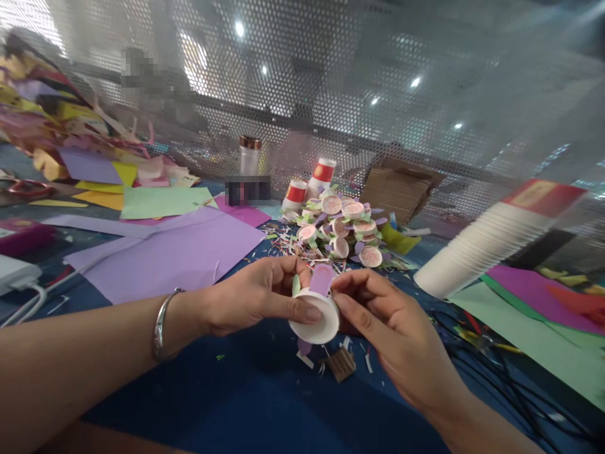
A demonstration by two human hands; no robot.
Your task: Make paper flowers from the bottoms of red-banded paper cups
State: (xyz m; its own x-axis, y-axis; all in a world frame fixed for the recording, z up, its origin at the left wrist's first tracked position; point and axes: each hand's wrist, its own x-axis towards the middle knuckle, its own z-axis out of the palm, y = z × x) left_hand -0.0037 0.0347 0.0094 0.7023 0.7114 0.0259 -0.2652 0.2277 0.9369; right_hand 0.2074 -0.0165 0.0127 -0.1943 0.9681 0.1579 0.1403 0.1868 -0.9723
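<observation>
Between my hands, above the blue table, is a round white paper cup bottom with its rim up. A purple paper strip sticks up from its far edge, a green bit shows at its left and another purple tab hangs below. My left hand, with a silver bangle on its wrist, grips it, thumb lying across the white disc. My right hand pinches at the right edge, close to the purple strip; its fingertips are partly hidden. Just beyond lies a heap of similar cup bottoms with purple and green tabs.
Two red-and-white paper cups stand behind the heap. A long stack of paper cups leans at right, near black cables. Purple paper and a white cable lie at left. Behind stands a perforated metal screen.
</observation>
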